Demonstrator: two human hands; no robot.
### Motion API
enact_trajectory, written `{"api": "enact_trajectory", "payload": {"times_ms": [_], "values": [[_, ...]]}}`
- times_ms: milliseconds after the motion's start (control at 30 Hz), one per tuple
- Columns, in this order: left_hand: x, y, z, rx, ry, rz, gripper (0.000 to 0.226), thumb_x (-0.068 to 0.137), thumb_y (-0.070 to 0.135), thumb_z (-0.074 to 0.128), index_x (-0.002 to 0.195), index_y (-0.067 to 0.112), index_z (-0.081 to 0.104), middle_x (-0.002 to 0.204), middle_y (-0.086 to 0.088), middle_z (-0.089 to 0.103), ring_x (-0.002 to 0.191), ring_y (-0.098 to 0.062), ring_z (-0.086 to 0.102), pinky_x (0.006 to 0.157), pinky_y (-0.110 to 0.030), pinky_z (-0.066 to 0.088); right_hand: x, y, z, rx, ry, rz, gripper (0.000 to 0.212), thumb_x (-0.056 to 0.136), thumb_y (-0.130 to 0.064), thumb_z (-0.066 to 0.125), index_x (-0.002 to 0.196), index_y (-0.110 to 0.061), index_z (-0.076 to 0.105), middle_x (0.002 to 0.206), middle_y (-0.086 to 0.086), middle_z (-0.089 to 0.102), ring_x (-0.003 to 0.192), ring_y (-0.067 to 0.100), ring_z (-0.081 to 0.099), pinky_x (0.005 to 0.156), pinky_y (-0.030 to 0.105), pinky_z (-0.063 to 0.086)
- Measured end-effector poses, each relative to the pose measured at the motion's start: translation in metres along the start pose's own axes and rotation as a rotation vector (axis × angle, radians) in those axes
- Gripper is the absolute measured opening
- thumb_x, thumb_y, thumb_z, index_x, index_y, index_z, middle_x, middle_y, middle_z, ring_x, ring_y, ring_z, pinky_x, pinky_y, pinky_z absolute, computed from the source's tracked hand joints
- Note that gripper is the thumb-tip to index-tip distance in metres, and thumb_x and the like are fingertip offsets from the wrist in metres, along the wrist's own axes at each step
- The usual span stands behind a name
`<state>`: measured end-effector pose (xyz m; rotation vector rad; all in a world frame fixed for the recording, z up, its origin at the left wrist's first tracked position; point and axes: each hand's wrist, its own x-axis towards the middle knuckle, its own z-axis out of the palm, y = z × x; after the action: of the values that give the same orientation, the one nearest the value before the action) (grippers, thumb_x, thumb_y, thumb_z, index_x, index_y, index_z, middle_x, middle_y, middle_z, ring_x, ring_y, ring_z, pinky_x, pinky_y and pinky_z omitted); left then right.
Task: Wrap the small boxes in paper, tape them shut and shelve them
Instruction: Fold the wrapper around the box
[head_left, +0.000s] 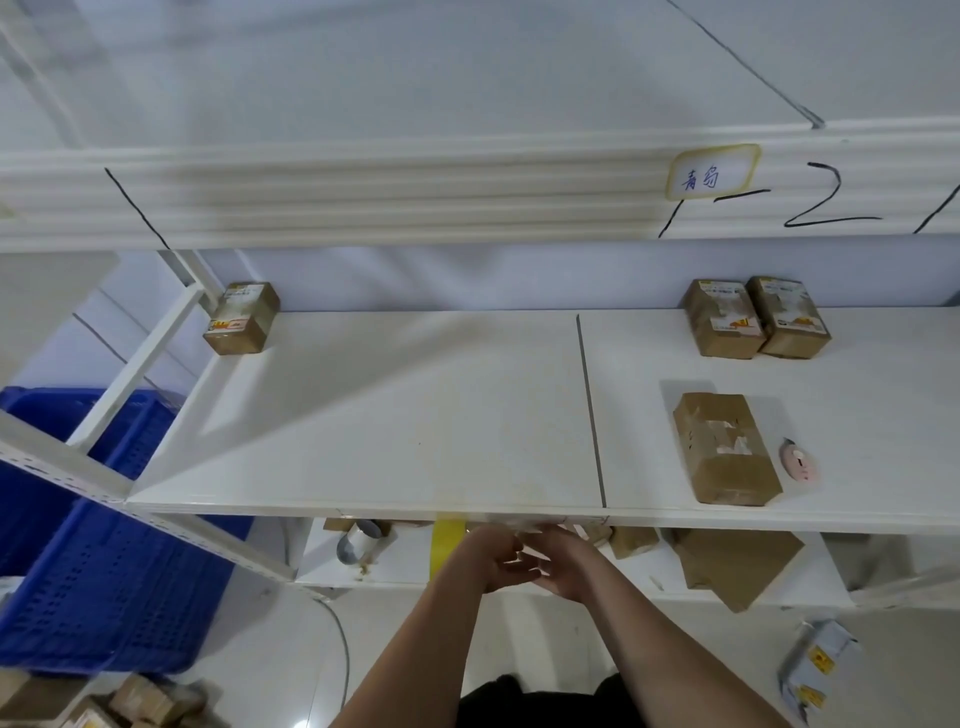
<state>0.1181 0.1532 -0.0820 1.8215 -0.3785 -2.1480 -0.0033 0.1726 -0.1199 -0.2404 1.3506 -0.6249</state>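
My left hand (493, 564) and my right hand (563, 569) meet just under the front edge of the white shelf (363, 415), fingertips close together. Blur hides whether they pinch anything. A yellow tape strip (448, 545) hangs from the shelf edge beside my left hand. A paper-wrapped, taped box (727, 447) lies on the shelf at the right, with a pink cutter (800, 457) next to it. Two more wrapped boxes (756, 325) stand at the back right and one wrapped box (241, 319) at the back left.
On the lower shelf lie a tape roll (361, 543), a small brown box (631, 540) and brown paper sheets (737, 566). A blue crate (104, 519) stands at the left. Loose boxes (140, 701) and a printed packet (815, 670) lie on the floor.
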Motion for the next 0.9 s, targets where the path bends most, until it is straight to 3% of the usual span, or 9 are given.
{"api": "enact_trajectory", "payload": {"times_ms": [167,300,367,433,567,633,700,800,900], "values": [[-0.001,0.001,-0.002,0.002,0.019,-0.021,0.012,0.098,-0.011,0.043,0.095,-0.006,0.053,0.096,-0.019,0.046,0.08,-0.034,0.062,0.055,-0.05,0.059,0.004,0.006,0.003,0.025,0.133,0.036,0.025,0.089,-0.017,0.075,0.113,-0.015,0.07,0.118,0.004,0.069,0.108,0.021,0.06,0.071,0.032,0.053],[0.0,0.004,-0.009,0.031,0.012,-0.011,0.012,0.091,-0.017,0.053,0.092,-0.005,0.054,0.126,-0.021,0.045,0.12,-0.041,0.057,0.086,-0.053,0.058,0.001,0.009,0.002,0.021,0.155,0.001,0.021,0.09,-0.009,0.072,0.111,-0.004,0.071,0.118,0.011,0.069,0.097,0.019,0.063,0.064,0.028,0.051],[0.003,0.004,-0.014,0.017,0.016,-0.022,0.015,0.088,-0.018,0.057,0.097,-0.006,0.056,0.131,-0.021,0.047,0.124,-0.039,0.055,0.078,-0.053,0.06,-0.001,0.008,0.007,-0.017,0.178,-0.036,0.011,0.091,-0.002,0.069,0.101,-0.002,0.071,0.111,0.014,0.071,0.092,0.018,0.065,0.064,0.027,0.052],[0.005,0.006,-0.017,0.008,0.025,-0.025,0.015,0.088,-0.015,0.059,0.098,-0.006,0.058,0.134,-0.023,0.049,0.124,-0.036,0.054,0.071,-0.05,0.061,-0.004,0.006,0.011,-0.02,0.218,-0.048,0.007,0.089,0.003,0.067,0.093,-0.002,0.068,0.1,0.015,0.071,0.084,0.021,0.066,0.065,0.029,0.054],[0.003,0.009,-0.017,0.057,0.041,0.005,0.015,0.097,0.002,0.06,0.111,-0.001,0.056,0.123,-0.018,0.051,0.108,-0.034,0.056,0.093,-0.048,0.054,-0.019,0.01,0.001,0.13,0.244,0.019,0.015,0.097,0.012,0.048,0.086,0.01,0.058,0.088,0.025,0.065,0.075,0.03,0.062,0.072,0.039,0.056],[0.001,0.01,-0.015,0.106,0.031,0.007,0.024,0.098,0.01,0.061,0.119,0.002,0.055,0.12,-0.015,0.052,0.105,-0.033,0.056,0.092,-0.048,0.051,-0.03,0.014,-0.006,0.157,0.199,0.058,0.023,0.101,0.009,0.038,0.086,0.009,0.056,0.085,0.025,0.065,0.078,0.033,0.063,0.077,0.042,0.056],[-0.001,0.012,-0.013,0.149,0.018,0.015,0.028,0.097,0.015,0.063,0.121,0.003,0.057,0.117,-0.013,0.057,0.099,-0.029,0.059,0.088,-0.046,0.051,-0.045,0.013,-0.007,0.11,0.156,0.088,0.019,0.1,0.008,0.042,0.089,0.009,0.057,0.085,0.026,0.067,0.078,0.034,0.064,0.07,0.042,0.058],[-0.007,0.016,-0.01,0.121,-0.021,0.01,0.024,0.096,0.029,0.065,0.101,0.006,0.06,0.1,-0.01,0.063,0.088,-0.025,0.062,0.09,-0.047,0.052,-0.067,0.004,-0.002,0.077,0.101,0.13,0.013,0.094,0.008,0.051,0.084,0.007,0.06,0.078,0.023,0.068,0.071,0.031,0.061,0.07,0.042,0.059],[-0.013,0.022,-0.007,0.022,-0.035,-0.002,0.04,0.096,0.045,0.058,0.088,0.007,0.059,0.082,-0.009,0.062,0.079,-0.028,0.061,0.087,-0.042,0.052,-0.081,-0.011,0.002,0.075,0.097,0.084,0.014,0.091,0.006,0.056,0.079,0.007,0.063,0.072,0.019,0.066,0.065,0.028,0.061,0.065,0.039,0.061]]}}
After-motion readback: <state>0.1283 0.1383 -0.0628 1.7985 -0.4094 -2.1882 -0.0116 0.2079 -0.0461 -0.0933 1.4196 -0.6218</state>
